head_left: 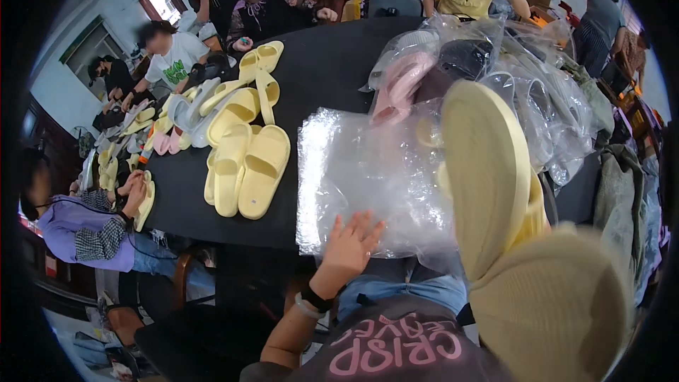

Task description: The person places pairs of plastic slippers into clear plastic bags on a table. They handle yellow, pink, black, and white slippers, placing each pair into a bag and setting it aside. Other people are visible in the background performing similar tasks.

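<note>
My left hand [352, 246] lies with its fingers spread on the lower edge of a stack of clear plastic bags [353, 170]. Close in front of me, on the right, a pale yellow slipper [488, 170] is raised with its ribbed sole showing. Below it a second yellow slipper [555, 304] hangs tilted, blurred and very near. My right hand is hidden, apparently behind these slippers, so its grip does not show. Left of the bags, several yellow slippers [265, 170] rest on the black table [325, 64].
Bagged slippers [544, 106] are heaped at the far right, a pink one [403, 88] among them. More loose slippers [187, 110] lie along the left side. A person in purple [85, 233] handles a slipper at left; other people sit around the table. Grey-green cloth [619, 198] hangs at right.
</note>
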`<control>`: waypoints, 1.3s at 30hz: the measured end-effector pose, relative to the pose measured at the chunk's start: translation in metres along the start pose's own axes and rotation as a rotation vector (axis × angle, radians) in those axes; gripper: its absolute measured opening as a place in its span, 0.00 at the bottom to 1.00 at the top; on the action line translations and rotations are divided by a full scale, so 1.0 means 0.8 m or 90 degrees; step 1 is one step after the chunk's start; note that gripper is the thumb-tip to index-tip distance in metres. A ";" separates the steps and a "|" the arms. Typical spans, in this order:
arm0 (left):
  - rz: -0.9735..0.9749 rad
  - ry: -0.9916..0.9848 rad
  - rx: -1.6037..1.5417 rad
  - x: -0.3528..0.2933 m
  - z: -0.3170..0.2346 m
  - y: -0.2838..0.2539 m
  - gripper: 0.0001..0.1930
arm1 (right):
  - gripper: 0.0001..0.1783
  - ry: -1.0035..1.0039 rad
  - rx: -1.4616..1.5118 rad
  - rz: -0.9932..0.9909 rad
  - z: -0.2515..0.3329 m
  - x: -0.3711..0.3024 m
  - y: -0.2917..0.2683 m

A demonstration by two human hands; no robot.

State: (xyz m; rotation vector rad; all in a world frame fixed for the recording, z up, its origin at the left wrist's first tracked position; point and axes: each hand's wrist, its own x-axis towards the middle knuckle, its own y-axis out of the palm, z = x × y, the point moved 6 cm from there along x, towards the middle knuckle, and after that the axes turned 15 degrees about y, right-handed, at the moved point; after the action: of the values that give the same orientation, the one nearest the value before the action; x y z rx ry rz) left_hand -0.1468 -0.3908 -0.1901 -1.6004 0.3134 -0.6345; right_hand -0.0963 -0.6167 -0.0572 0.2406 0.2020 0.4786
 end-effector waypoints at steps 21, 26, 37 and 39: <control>0.002 -0.174 -0.035 -0.065 0.049 -0.009 0.36 | 0.12 -0.209 -0.839 -0.284 -0.096 0.097 0.007; 0.040 -0.171 -0.107 -0.069 0.046 -0.001 0.28 | 0.13 -0.298 -0.718 -0.203 -0.014 0.061 0.064; -0.046 -0.198 -0.173 -0.058 0.051 -0.046 0.30 | 0.17 -0.225 -0.623 -0.132 -0.111 0.127 0.043; -0.060 -0.191 -0.238 -0.064 0.053 -0.067 0.24 | 0.24 -0.211 -0.559 -0.093 -0.100 0.106 0.030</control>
State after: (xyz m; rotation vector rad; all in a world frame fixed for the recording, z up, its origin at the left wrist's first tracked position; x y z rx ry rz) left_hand -0.1727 -0.3207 -0.1498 -2.0495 0.1372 -0.4122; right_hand -0.0526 -0.5414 -0.1387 -0.5506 -0.3183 0.3387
